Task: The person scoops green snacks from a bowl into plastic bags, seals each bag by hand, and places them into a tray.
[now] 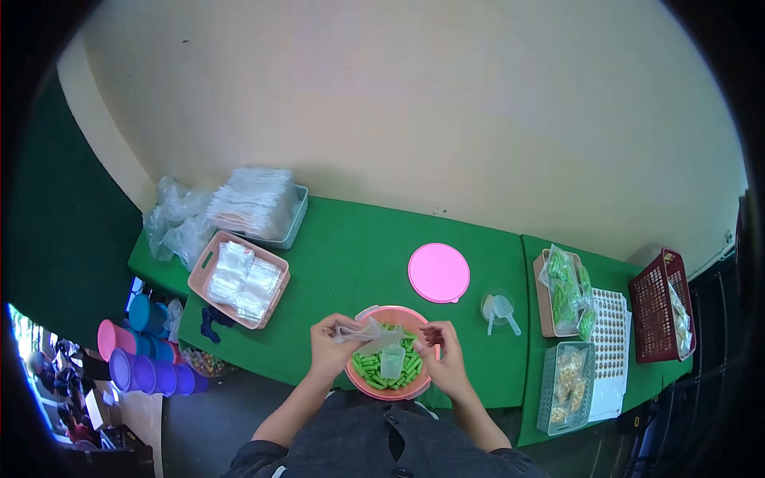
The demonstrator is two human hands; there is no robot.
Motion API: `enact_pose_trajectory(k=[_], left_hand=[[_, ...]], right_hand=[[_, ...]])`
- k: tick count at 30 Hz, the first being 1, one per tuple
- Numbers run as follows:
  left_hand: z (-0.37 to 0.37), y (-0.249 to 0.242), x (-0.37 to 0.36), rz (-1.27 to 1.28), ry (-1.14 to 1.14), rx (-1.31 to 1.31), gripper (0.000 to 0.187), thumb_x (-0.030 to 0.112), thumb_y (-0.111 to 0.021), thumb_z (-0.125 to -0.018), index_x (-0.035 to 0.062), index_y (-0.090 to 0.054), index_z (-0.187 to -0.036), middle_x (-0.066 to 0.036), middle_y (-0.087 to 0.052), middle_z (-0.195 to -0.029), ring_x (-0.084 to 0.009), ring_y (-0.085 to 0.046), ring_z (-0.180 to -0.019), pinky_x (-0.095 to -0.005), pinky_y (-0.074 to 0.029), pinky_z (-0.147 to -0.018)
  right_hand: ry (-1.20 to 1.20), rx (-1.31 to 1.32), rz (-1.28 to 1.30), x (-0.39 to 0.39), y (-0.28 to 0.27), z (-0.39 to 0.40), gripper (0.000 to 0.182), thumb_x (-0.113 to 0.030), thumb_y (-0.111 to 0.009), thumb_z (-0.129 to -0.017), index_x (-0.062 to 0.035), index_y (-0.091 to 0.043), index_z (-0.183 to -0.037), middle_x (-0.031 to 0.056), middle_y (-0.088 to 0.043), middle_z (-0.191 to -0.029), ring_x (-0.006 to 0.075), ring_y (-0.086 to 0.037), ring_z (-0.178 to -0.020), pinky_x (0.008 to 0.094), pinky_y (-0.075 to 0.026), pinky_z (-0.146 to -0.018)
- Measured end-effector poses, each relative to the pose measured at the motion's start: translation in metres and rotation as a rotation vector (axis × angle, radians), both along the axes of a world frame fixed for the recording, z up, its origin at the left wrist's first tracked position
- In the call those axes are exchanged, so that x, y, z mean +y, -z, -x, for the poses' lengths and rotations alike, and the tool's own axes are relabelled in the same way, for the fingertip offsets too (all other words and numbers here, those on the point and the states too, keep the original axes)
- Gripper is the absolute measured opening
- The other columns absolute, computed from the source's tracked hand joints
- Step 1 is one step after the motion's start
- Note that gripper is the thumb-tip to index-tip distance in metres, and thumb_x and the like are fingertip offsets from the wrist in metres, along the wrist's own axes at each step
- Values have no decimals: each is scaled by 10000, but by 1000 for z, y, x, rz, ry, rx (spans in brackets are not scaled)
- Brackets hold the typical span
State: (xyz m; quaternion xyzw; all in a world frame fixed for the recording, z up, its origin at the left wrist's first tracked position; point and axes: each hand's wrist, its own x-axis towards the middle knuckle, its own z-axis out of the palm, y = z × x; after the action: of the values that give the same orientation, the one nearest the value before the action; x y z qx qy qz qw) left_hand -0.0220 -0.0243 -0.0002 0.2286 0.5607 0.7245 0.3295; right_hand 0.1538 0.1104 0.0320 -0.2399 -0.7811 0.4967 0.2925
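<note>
A pink bowl (pixel 392 313) full of green stick snacks (pixel 369 370) sits at the near edge of the green table (pixel 358 255). A clear scoop (pixel 391 361) rests in the snacks. My left hand (pixel 330 347) grips a small clear plastic bag (pixel 365 331) over the bowl. My right hand (pixel 443 355) is at the bowl's right rim, its fingers close to the bag's other end; whether they pinch it cannot be told.
A pink lid (pixel 438 272) and a clear measuring scoop (pixel 500 311) lie right of the bowl. A pink tray (pixel 199 275) and a clear bin (pixel 296 215) of empty bags stand at the left. Filled snack bags (pixel 566 291), baskets (pixel 657 307) and coloured tubs (pixel 151 370) surround the work area.
</note>
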Motion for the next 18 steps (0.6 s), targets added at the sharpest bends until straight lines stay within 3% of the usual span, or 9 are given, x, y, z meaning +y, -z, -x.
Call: enact_pose_trajectory(k=[2, 6, 8, 9, 11, 14, 16, 18], left_hand=[[-4, -5, -2, -3, -67, 445, 291, -90, -755, -680, 15, -651, -931, -60, -678, -892, -138, -653, -857, -290, -524, -821], [-24, -27, -5, 27, -90, 648, 333, -58, -770, -641, 52, -661, -936, -75, -672, -845, -199, -666, -803, -319, -529, -811], [-23, -16, -4, -110, -30, 940, 468, -22, -774, -610, 80, -647, -1048, -102, -654, -1020, -283, -642, -943, -391, -491, -914], [-23, -17, -4, -112, -31, 941, 468, -22, -774, -610, 80, -647, -1048, -102, -654, -1020, -283, -642, -943, -391, -491, -914], [-24, -22, -5, -3, 120, 1139, 545, 62, -805, -631, 84, -605, -1138, -110, -595, -1150, -317, -584, -1081, -443, -386, -1057], [-28, -49, -3, 74, 225, 1355, 680, 88, -800, -628, 108, -531, -1252, -117, -519, -1241, -312, -524, -1154, -472, -339, -1084], [-27, -37, -8, 44, 165, 1294, 669, 99, -803, -633, 105, -532, -1245, -112, -544, -1188, -309, -547, -1106, -472, -364, -1062], [-25, -28, -7, 14, 107, 1232, 659, 110, -805, -638, 103, -533, -1238, -107, -570, -1135, -306, -570, -1057, -472, -389, -1041]], right_hand=[[-8, 80, 194, -4, 5, -1, 293, -156, -697, -853, -12, -531, -1048, 33, -522, -865, 146, -511, -804, 292, -442, -772], [-117, 17, 301, -24, -10, 11, 288, -93, -673, -847, -19, -490, -1056, 35, -534, -886, 123, -514, -803, 273, -440, -756], [-154, 63, 427, -29, -9, 18, 385, -68, -669, -822, -20, -440, -1127, 36, -539, -896, 122, -527, -798, 263, -443, -729], [-152, 51, 359, -29, -8, 21, 450, -62, -671, -800, -17, -410, -1163, 51, -556, -902, 120, -548, -777, 264, -450, -684], [-168, -31, 274, -32, -15, 20, 452, -69, -681, -793, -14, -417, -1156, 60, -563, -904, 114, -555, -769, 266, -454, -671], [-191, -132, 128, -36, -15, 17, 435, -59, -678, -797, -10, -431, -1152, 69, -575, -882, 95, -555, -744, 263, -451, -637], [-199, -147, 61, -36, -11, 17, 418, -42, -664, -806, -9, -438, -1156, 69, -581, -859, 80, -547, -727, 257, -443, -617], [-131, -46, 373, -34, -8, 18, 389, -17, -637, -829, -12, -449, -1169, 40, -569, -785, 64, -532, -713, 251, -416, -580]])
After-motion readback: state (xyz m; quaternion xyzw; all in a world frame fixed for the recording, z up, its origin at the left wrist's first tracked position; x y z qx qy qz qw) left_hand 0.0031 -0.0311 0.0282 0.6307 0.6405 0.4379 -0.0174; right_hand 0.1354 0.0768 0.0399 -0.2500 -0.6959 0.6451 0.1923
